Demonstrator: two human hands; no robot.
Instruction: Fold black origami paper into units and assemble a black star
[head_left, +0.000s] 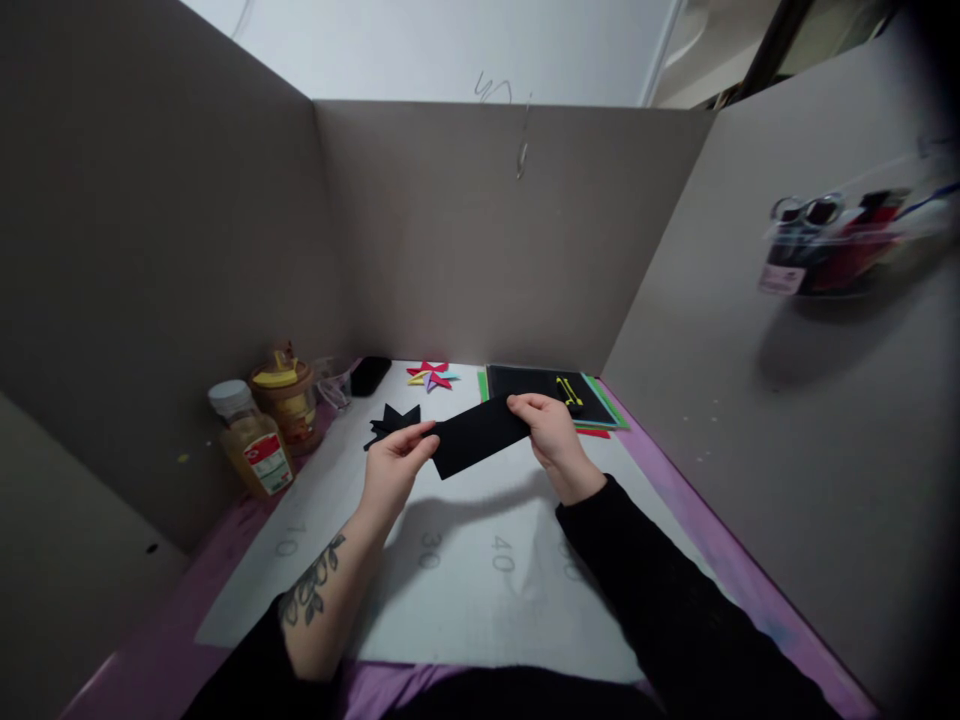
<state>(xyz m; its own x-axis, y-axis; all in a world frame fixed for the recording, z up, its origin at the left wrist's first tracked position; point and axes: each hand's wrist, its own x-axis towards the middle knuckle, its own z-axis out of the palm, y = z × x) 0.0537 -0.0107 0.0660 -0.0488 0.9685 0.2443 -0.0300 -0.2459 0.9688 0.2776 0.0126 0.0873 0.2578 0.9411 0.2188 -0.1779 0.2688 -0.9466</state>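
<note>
A folded strip of black paper (477,438) is held in the air over a white measuring mat (465,590). My left hand (395,466) pinches its left end and my right hand (552,430) pinches its upper right end. Both hands are closed on the paper. Just behind my left hand a black folded star-like piece (393,420) lies on the mat.
A stack of coloured paper sheets (551,396), black on top with a yellow mark, lies at the back right. A red, yellow and purple paper star (431,375) lies at the back. Two jars (255,440) stand left beside a black object (370,376). Cardboard walls surround the desk; a clear holder (840,245) hangs on the right wall.
</note>
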